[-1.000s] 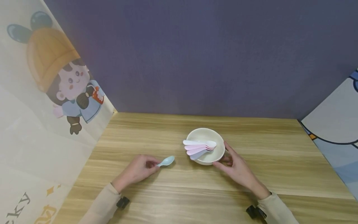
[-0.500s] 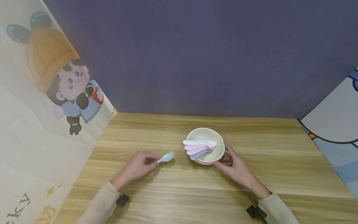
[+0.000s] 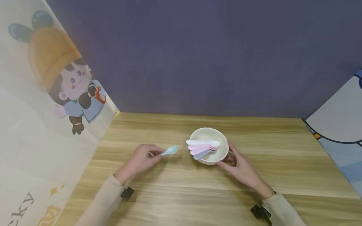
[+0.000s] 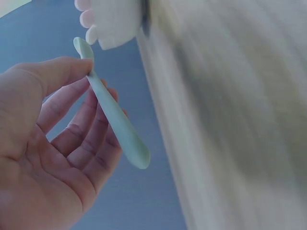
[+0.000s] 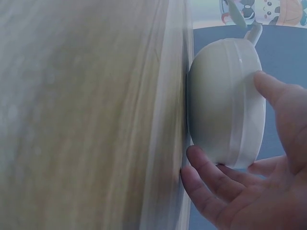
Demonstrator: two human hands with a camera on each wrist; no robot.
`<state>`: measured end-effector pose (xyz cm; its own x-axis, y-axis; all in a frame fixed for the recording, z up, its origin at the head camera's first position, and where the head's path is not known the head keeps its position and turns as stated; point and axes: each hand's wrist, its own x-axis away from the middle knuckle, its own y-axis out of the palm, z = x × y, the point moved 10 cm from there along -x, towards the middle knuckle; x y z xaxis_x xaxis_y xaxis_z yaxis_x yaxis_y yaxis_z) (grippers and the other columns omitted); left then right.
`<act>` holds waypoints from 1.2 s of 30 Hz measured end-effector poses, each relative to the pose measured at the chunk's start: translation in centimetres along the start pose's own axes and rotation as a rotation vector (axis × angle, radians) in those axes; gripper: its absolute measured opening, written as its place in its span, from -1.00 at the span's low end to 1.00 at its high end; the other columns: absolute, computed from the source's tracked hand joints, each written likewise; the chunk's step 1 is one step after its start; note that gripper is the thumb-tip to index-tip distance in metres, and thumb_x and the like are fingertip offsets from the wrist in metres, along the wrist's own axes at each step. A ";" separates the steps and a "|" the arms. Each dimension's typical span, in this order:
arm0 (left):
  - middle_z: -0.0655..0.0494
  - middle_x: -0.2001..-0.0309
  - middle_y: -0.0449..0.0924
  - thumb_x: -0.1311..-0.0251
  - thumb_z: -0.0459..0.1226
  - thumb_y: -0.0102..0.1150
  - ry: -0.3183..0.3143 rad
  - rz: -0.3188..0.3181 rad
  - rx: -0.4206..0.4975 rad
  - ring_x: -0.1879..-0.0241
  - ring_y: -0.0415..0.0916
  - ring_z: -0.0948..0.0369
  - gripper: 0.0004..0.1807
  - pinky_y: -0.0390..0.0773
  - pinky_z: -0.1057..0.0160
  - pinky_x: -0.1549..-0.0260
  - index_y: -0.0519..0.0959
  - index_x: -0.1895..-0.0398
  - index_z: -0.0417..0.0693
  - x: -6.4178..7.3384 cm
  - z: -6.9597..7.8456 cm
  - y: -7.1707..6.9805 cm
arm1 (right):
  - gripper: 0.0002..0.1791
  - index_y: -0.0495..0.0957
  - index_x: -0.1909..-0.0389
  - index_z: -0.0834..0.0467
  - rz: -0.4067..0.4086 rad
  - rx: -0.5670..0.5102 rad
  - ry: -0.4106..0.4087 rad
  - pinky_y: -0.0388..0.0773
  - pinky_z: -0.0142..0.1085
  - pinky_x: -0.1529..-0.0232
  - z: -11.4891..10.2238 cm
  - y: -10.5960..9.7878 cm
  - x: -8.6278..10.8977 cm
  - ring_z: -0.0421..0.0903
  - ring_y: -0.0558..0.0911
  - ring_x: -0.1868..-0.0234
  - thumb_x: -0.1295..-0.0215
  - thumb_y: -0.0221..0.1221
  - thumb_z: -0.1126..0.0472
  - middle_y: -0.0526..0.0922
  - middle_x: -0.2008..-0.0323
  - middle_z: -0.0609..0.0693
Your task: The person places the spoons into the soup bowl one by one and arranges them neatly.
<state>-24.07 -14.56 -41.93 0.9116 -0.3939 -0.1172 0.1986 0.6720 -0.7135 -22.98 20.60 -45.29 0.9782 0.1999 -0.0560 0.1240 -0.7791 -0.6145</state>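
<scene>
A pale mint-green spoon (image 3: 171,150) is pinched between the thumb and fingers of my left hand (image 3: 141,159). Its bowl end points right, and it is raised off the table to the left of the white bowl (image 3: 223,154). The left wrist view shows the spoon's handle (image 4: 117,122) slanting across the curved fingers. Several spoons (image 3: 199,147) in white, pink and lilac lie stacked in the white bowl, handles over its left rim. My right hand (image 3: 242,169) holds the bowl's right side. In the right wrist view the thumb (image 5: 273,88) touches the rim.
The wood-grain table (image 3: 181,201) carries the bowl. A dark blue-purple panel (image 3: 203,56) stands along its back edge. On the left is a pale wall with a cartoon figure (image 3: 74,78), and a printed panel (image 3: 339,116) borders the right side.
My left hand has risen and moved away from me with the mint-green spoon, from the table surface to about the bowl's height in view. The right hand stays at the bowl.
</scene>
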 end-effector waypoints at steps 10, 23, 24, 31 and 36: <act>0.10 0.17 0.82 -0.35 -0.32 0.38 0.001 0.013 -0.032 0.24 0.69 0.29 -0.79 0.70 0.39 0.24 0.81 0.00 -0.09 -1.3 1.0 -1.0 | 0.17 -0.02 -0.71 0.25 -0.015 0.018 0.000 0.77 -0.06 -0.05 -0.1 0.2 -0.3 0.06 0.83 -0.02 -0.33 0.46 -0.09 0.80 -0.05 0.22; 0.10 0.16 0.80 -0.37 -0.29 0.37 0.033 0.049 -0.010 0.23 0.68 0.29 -0.77 0.72 0.38 0.23 0.80 -0.03 -0.10 -3.2 1.7 -0.5 | 0.17 -0.03 -0.71 0.24 -0.012 0.028 0.013 0.76 -0.07 -0.07 0.2 -0.1 -0.2 0.07 0.82 -0.04 -0.33 0.46 -0.10 0.80 -0.04 0.21; 0.10 0.17 0.80 -0.37 -0.29 0.37 0.030 0.049 -0.009 0.23 0.68 0.29 -0.77 0.72 0.38 0.23 0.80 -0.03 -0.09 -3.4 1.7 -0.6 | 0.17 -0.03 -0.71 0.24 -0.015 0.027 0.013 0.76 -0.07 -0.07 0.3 -0.1 -0.2 0.07 0.82 -0.04 -0.33 0.46 -0.10 0.80 -0.04 0.20; 0.11 0.14 0.80 -0.39 -0.28 0.36 0.028 0.066 -0.004 0.20 0.68 0.26 -0.77 0.73 0.34 0.20 0.79 -0.05 -0.08 -4.1 2.0 -1.0 | 0.18 -0.03 -0.71 0.25 -0.018 0.031 0.017 0.77 -0.09 -0.06 0.3 -0.1 -0.2 0.07 0.83 -0.03 -0.33 0.46 -0.11 0.82 -0.02 0.18; 0.11 0.10 0.80 -0.40 -0.27 0.36 0.030 0.066 -0.015 0.18 0.69 0.25 -0.75 0.73 0.33 0.17 0.78 -0.08 -0.06 -4.7 2.3 -1.0 | 0.19 -0.04 -0.72 0.23 -0.024 0.049 0.026 0.77 -0.07 -0.05 0.4 0.0 -0.1 0.08 0.83 -0.02 -0.33 0.45 -0.14 0.81 -0.03 0.20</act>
<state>-27.76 -11.97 -39.07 0.9114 -0.3679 -0.1846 0.1328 0.6873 -0.7141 -23.18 20.79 -45.59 0.9791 0.2021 -0.0205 0.1399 -0.7441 -0.6533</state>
